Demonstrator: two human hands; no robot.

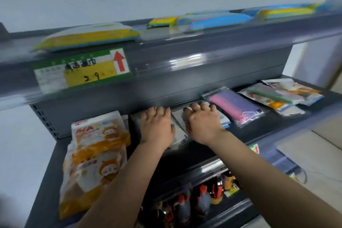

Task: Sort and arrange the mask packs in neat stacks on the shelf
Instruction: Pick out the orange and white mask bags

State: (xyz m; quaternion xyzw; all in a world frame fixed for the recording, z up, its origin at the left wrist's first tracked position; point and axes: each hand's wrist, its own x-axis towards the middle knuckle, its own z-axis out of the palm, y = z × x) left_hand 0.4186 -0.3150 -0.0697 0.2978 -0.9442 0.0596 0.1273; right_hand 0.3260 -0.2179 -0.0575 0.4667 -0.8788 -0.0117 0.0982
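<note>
Pressing grey mask packs (178,131) flat on middle shelf (262,127), left hand (157,127) and right hand (202,126) fingers spread; light, floppy, slick film, best pinched at edges.

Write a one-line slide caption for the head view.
Both hands, left hand and right hand, press flat on grey mask packs on the middle shelf, beside orange cartoon packs.

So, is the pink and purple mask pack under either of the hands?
No, the pink and purple mask pack lies untouched, right of the right hand; both hands rest on grey packs.
</note>
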